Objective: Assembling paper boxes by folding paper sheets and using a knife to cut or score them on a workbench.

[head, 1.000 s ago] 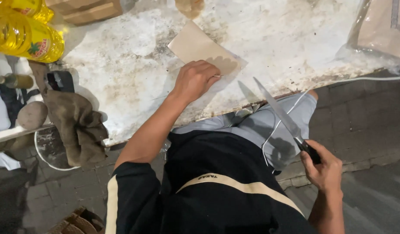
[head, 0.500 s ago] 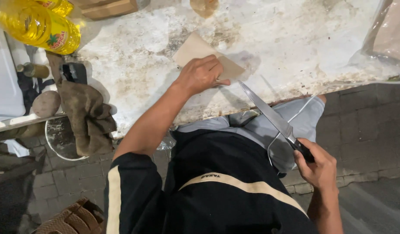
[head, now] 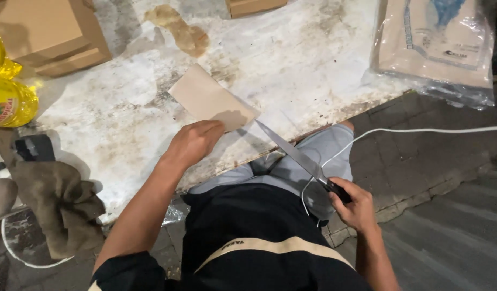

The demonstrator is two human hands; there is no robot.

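The stained white counter (head: 291, 59) takes up most of what's in front of this person, and the piece of tan cardboard (head: 211, 99) lies flat on it, one corner pointing toward its near edge. The left hand (head: 192, 143) rests on that near corner, fingers curled down and pinning it — not gripping around it.

The right hand (head: 356, 205) is closed around the dark handle of a long kitchen knife (head: 291, 152), held off the counter's edge above the lap, the blade slanting up and toward the left hand. Its tip sits close beside the pinned corner, just to the right of the left hand's fingers.

That's where I'd worry: the blade points toward the holding fingers, and a slip on such thin, smooth board could carry it into them. The cardboard could also skate on the grimy surface — only one corner is held.

The board itself looks plain, flat, uncreased, roughly rectangular.
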